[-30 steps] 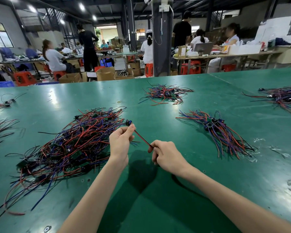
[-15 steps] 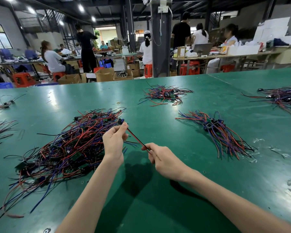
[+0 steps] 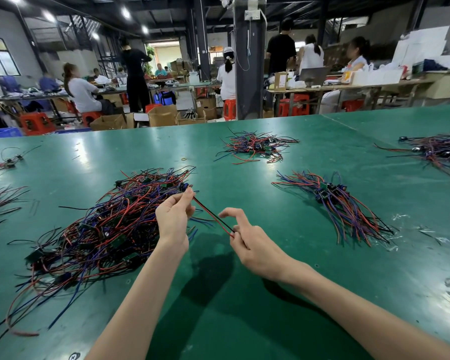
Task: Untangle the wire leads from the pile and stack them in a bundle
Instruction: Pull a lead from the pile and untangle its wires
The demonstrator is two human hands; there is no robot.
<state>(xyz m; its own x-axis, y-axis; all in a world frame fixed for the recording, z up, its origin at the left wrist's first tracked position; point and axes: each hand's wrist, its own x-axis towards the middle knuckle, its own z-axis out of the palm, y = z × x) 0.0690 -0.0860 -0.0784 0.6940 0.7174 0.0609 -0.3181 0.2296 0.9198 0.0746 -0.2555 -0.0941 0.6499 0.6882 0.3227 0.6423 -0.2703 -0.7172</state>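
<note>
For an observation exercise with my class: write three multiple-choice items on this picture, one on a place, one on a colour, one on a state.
1. Relative to the left hand and right hand, the bundle lies: A left; B right; C between.
2. The table is: A green; B white; C brown.
3. The lead is: A coiled; B stretched between the hands; C flat on the table.
Answers: B, it lies beyond the right hand; A, the bare top is green; B, both hands pinch it off the table.

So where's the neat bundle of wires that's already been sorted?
In the head view the bundle lies on the green table to the right, just beyond the right hand, opposite the tangled pile on the left.
</note>
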